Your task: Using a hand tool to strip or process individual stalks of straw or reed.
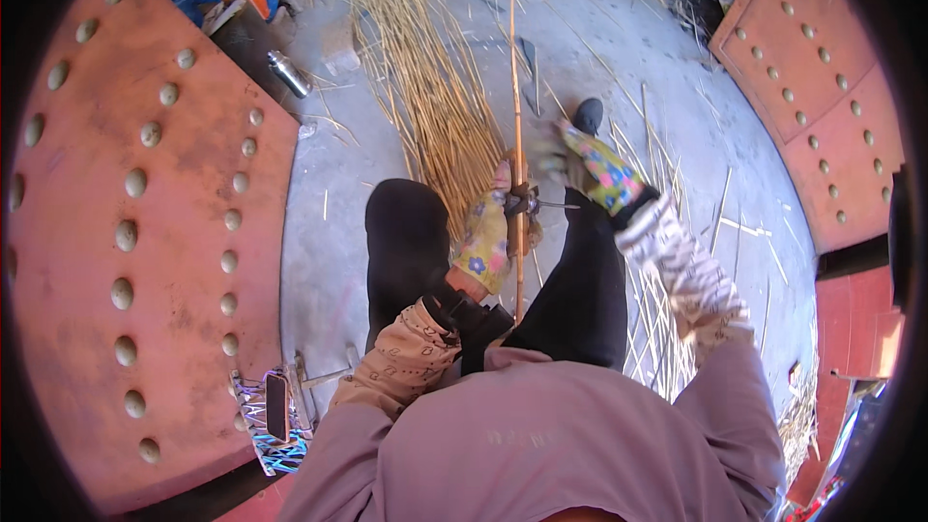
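A long orange-brown reed stalk (516,68) runs up the middle, from my lap out toward the far straw. My left hand (486,237), in a yellow flowered glove, is closed around the stalk between my knees. A small dark tool (523,201) sits against the stalk beside that hand, with a thin metal piece sticking out to the right; its exact kind is unclear. My right hand (601,169), in a similar flowered glove, is just right of the stalk, above my right leg. Its fingers are smeared by motion, so whether they hold anything does not show.
Loose reeds (430,106) lie in a thick bundle ahead-left, with a straw heap beyond. Thin strips (657,319) are scattered at right. Red studded doors (193,261) flank both sides. A metal flask (289,74) lies at left; a phone (277,406) rests on a woven stool.
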The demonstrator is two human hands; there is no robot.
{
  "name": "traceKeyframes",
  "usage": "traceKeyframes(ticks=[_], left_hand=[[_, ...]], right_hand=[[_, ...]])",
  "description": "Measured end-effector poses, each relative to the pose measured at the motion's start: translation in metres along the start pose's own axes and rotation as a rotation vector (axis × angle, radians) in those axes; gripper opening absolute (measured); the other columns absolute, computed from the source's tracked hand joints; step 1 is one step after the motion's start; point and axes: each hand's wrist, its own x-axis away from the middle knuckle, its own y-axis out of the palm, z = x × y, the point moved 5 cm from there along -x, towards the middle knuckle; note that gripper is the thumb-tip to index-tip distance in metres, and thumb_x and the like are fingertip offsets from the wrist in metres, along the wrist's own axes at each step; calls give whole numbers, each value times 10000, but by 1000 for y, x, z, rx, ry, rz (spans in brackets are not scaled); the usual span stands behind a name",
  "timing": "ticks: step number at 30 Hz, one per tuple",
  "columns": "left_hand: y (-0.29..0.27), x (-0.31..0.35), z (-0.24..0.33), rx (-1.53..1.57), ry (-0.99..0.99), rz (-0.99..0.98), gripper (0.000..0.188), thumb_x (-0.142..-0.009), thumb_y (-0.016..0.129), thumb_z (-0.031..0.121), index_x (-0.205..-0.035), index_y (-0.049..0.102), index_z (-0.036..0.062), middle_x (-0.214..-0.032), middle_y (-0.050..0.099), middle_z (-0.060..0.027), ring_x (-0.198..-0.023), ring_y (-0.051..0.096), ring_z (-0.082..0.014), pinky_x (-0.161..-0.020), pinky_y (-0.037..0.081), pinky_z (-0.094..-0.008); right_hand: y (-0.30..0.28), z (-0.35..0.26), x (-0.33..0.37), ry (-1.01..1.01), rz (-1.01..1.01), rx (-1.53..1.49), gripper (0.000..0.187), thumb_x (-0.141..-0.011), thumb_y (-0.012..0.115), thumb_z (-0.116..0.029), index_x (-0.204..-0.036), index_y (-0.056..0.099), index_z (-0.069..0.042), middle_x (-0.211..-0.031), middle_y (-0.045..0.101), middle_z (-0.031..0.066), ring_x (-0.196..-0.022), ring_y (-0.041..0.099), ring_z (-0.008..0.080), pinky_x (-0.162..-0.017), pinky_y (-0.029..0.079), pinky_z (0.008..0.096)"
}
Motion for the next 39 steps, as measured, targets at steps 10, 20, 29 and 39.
traceKeyframes(ticks=[10,20,29,39], left_hand=[[31,-24,1,-90,161,-41,394,-842,427,422,-909,559,57,-808,581,-34,-718,552,-129,-595,450,-247],[9,-68,55,235,391,107,435,-790,481,480,-886,522,58,-711,571,-53,-606,564,-157,-457,450,-280],[32,-82,-16,196,185,-29,430,-787,502,451,-1027,483,95,-836,570,-56,-703,564,-180,-579,473,-279],[-8,-83,36,261,304,154,456,-791,458,510,-877,564,76,-728,564,-22,-597,542,-133,-520,434,-254]], right_hand=[[-10,45,92,63,112,227,286,-829,506,-314,-855,555,-33,-622,526,1,-467,458,63,-406,350,169],[-254,122,307,103,505,832,148,-816,477,-142,-818,550,-12,-685,536,22,-608,516,117,-503,396,214],[-213,87,225,138,409,1148,222,-771,547,-249,-886,569,-61,-820,575,142,-761,559,266,-659,426,348],[-102,57,158,-217,324,1124,150,-760,471,-61,-867,575,-47,-698,595,55,-583,550,156,-507,411,273]])
